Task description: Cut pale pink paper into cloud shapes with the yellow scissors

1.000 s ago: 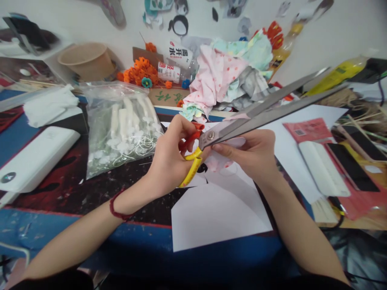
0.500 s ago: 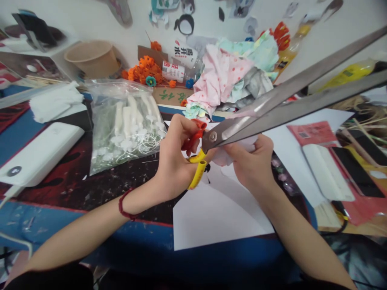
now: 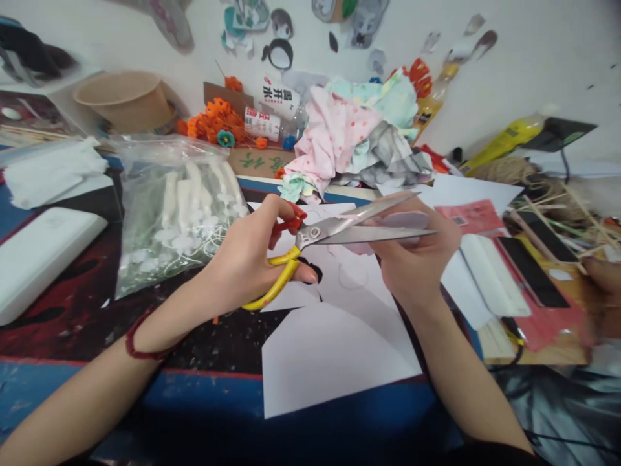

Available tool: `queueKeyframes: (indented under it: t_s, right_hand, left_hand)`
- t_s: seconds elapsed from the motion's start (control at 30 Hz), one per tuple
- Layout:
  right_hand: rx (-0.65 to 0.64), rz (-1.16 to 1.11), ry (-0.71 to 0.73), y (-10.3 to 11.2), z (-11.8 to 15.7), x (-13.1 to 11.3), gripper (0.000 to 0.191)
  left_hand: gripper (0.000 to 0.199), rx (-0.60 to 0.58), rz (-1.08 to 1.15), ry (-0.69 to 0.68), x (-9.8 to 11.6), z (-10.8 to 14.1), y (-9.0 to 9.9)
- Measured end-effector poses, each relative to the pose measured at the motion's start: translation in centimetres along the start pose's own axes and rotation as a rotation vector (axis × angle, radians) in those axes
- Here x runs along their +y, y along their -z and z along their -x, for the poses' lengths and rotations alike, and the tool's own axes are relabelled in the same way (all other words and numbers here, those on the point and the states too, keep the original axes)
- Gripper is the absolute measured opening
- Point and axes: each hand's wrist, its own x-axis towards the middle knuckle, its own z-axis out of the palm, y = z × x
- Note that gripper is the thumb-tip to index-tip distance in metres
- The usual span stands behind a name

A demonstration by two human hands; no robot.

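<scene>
My left hand (image 3: 252, 252) is closed around the handles of a pair of scissors (image 3: 339, 232), one handle wrapped red and the other yellow. The blades are slightly apart and point right, across the front of my right hand (image 3: 420, 243). Between the fingers of that hand is a thin, pale pinkish piece (image 3: 410, 221), which looks like paper; its far part is hidden by the blades. Beneath both hands lie white paper sheets (image 3: 339, 356), one carrying a faint curved pencil outline. A small black shape shows by my left thumb.
Left of my hands lie a zip bag (image 3: 179, 213) of white pieces and strings and a white power bank (image 3: 48, 259). Crumpled printed cloth (image 3: 339, 129) and orange flowers (image 3: 218, 123) line the back. Phones (image 3: 531, 272) and a red packet (image 3: 470, 217) are at right.
The scissors have swung down and away from the camera, their blades now lying across my right hand and closer together. My right hand has turned, and the pale piece shows more. The view shifted.
</scene>
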Motion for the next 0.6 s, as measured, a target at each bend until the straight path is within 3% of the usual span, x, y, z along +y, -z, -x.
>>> queueKeyframes:
  t_s: [0.2, 0.6]
  right_hand:
    - [-0.024, 0.010, 0.046, 0.2, -0.1, 0.1, 0.019]
    - [-0.026, 0.082, 0.097, 0.5, -0.3, -0.6, 0.019]
  left_hand:
    - [0.056, 0.024, -0.021, 0.033, 1.6, 0.0, 0.0]
    - [0.056, 0.014, -0.082, 0.027, 1.5, 0.1, 0.1]
